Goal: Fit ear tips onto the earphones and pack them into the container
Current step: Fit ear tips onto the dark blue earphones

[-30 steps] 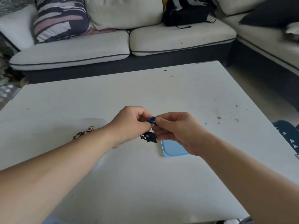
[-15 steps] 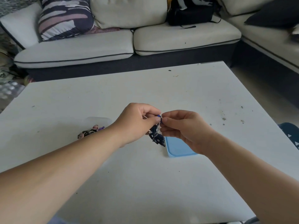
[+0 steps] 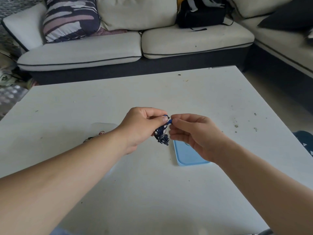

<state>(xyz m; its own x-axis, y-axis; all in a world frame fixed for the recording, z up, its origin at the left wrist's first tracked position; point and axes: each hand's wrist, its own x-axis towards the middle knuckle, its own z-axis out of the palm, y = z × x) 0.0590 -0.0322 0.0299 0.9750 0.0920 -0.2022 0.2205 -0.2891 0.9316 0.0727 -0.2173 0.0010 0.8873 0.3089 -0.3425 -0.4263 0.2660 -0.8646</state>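
While left hand (image 3: 144,126) pinches the earphones (image 3: 161,135) just left of the lid (image 3: 188,158), cord bundle hangs downward; right hand (image 3: 194,134) pinches the bud (image 3: 169,121), lying sideways, pointing right.

Soft, dim daylight without hard shadows; wide-angle bending at the edges, slight blur and mild overall softness.

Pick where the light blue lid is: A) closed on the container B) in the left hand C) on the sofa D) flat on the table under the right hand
D: the light blue lid lies flat on the table, its far end hidden by the right hand.
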